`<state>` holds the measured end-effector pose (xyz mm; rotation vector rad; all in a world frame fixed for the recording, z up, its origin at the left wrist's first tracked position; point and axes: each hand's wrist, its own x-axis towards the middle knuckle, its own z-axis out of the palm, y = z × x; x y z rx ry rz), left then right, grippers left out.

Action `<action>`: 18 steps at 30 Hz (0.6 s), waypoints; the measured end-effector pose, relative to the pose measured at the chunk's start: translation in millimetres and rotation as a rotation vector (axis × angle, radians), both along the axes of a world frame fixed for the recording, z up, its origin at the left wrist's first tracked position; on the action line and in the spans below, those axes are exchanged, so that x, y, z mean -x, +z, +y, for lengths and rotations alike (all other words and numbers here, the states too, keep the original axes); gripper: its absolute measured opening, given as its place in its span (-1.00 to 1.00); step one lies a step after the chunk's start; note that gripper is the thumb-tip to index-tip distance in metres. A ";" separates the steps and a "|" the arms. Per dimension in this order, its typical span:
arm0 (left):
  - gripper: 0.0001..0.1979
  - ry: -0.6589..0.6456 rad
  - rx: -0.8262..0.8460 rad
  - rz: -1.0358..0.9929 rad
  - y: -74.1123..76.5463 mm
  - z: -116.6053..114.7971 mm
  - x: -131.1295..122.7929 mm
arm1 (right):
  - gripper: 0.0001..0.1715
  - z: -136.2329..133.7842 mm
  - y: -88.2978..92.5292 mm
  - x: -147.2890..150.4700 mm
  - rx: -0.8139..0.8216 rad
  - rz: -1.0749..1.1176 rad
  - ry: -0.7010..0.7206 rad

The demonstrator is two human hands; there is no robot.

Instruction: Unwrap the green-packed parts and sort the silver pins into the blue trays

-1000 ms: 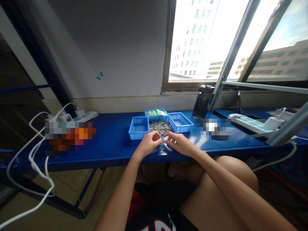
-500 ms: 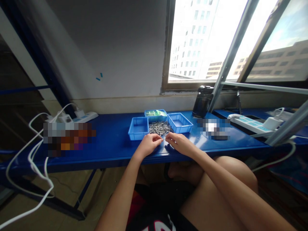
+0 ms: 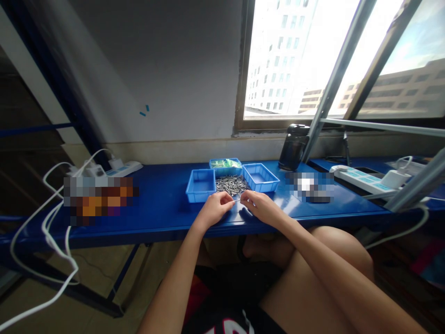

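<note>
Between the left hand (image 3: pixel 214 208) and right hand (image 3: pixel 260 205), both pinching, is a thin stick (image 3: pixel 237 200). Holding seems the step; the next move needs care.

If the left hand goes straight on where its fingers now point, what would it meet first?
Apart from the thin piece showing in the gap, probably the right hand, close opposite; depth is hard to judge.

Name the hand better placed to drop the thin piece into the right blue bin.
Likely the right hand: it seems to pinch the thin piece, nearer the right blue bin than the left hand.
</note>
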<state>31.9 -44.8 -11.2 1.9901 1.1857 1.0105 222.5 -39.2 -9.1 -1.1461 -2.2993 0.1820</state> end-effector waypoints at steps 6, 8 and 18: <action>-0.63 0.008 -0.012 -0.004 2.4 -2.1 -0.1 | -0.76 -2.5 2.7 2.2 0.028 0.007 -0.003; -0.60 0.012 -0.014 0.002 2.7 -2.1 0.1 | -0.74 -3.2 3.3 2.9 0.045 -0.002 -0.002; -0.57 0.009 0.007 0.011 5.6 -3.3 -0.6 | -0.69 -2.9 1.0 1.6 0.061 0.006 0.018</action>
